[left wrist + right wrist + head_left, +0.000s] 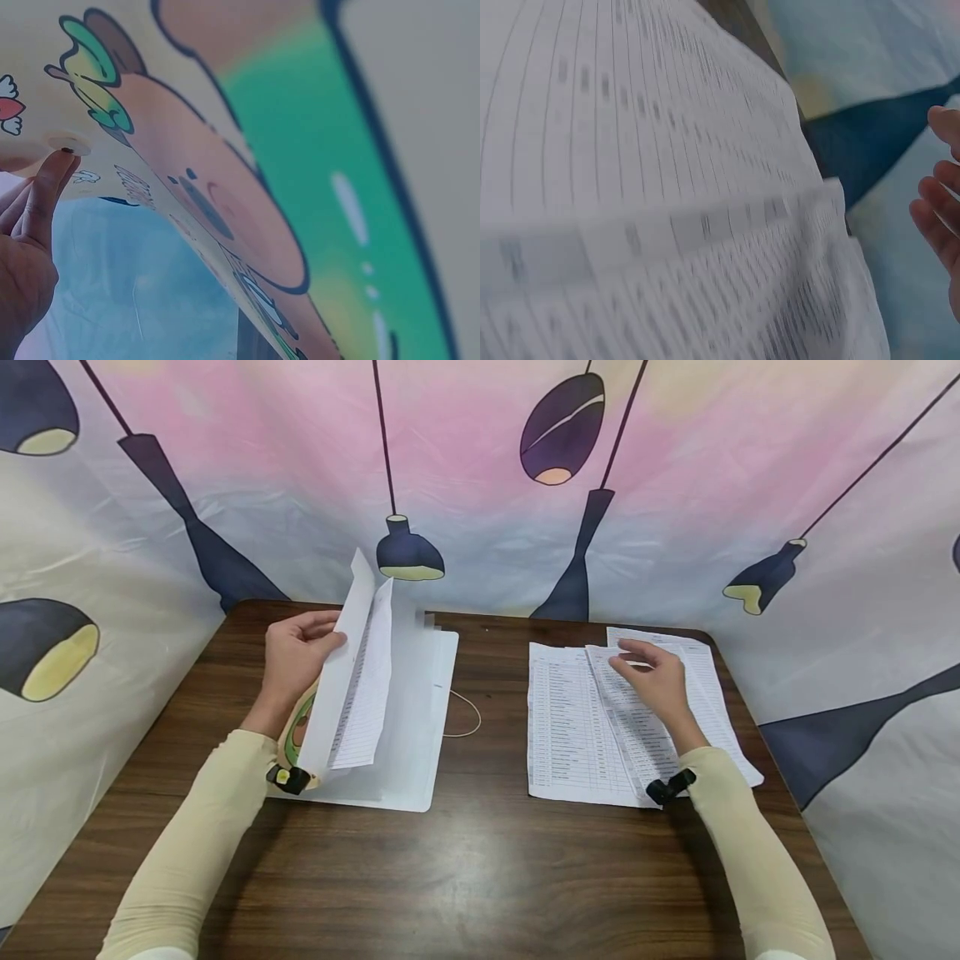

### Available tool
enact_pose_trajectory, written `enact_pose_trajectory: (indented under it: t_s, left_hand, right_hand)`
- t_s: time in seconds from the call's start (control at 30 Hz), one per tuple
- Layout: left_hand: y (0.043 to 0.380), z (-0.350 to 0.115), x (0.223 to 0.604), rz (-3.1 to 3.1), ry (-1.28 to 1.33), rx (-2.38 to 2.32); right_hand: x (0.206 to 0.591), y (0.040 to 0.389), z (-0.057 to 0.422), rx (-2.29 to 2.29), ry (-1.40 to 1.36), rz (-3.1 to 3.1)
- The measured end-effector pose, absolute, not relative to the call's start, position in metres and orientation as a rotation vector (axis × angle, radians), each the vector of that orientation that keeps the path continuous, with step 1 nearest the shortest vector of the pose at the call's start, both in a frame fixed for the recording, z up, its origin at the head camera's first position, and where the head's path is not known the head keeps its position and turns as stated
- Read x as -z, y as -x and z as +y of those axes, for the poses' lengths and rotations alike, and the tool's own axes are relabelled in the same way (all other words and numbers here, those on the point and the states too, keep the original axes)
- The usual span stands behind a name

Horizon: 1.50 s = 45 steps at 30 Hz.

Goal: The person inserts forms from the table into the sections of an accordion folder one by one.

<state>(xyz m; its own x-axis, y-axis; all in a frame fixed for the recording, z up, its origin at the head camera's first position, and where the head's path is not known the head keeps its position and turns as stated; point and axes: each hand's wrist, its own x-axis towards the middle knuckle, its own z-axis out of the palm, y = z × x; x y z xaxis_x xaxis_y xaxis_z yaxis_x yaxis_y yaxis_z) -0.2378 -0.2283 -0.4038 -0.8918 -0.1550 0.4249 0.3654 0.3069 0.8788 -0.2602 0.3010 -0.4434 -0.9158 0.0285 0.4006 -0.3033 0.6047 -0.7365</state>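
On the left of the table a white-lined document folder (442, 727) lies with its cover (330, 693) raised. My left hand (292, 656) pinches the cover's edge between thumb and fingers. The left wrist view shows the cover's cartoon print (217, 195) and a round button (71, 145) at the fingertips. Inside, a printed sheet (371, 693) stands slanted along the cover. My right hand (656, 681) is over several printed table sheets (566, 718) on the right, its thumb apart from loosely bent fingers. In the right wrist view those fingers (934, 199) hold nothing and appear beyond the paper's edge.
A thin string (478, 718) loops out from the folder's right side. The sheets overlap, one reaching the right edge of the brown wooden table (465, 877). A patterned curtain (480, 443) with printed lamps hangs close behind the table. Small black cameras (288, 778) sit on both wrists.
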Motion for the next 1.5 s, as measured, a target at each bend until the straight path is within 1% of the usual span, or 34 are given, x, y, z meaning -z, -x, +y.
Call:
enact_pose_trajectory:
  t_s: [0.27, 0.53, 0.93, 1.5]
  left_hand:
    - [0.237, -0.228, 0.403, -2.138, 0.187, 1.641]
    - [0.236, -0.228, 0.400, -2.137, 0.190, 1.653]
    - [0.237, -0.230, 0.402, -2.142, 0.186, 1.647]
    - [0.237, -0.230, 0.402, -2.135, 0.184, 1.652]
  right_hand:
    - [0.444, 0.253, 0.352, -1.077, -0.023, -2.584]
    - [0.438, 0.247, 0.391, -1.012, 0.040, -2.644]
    - [0.456, 0.234, 0.427, -0.961, 0.165, -2.733]
    - [0.475, 0.228, 0.446, -0.887, 0.231, -2.817]
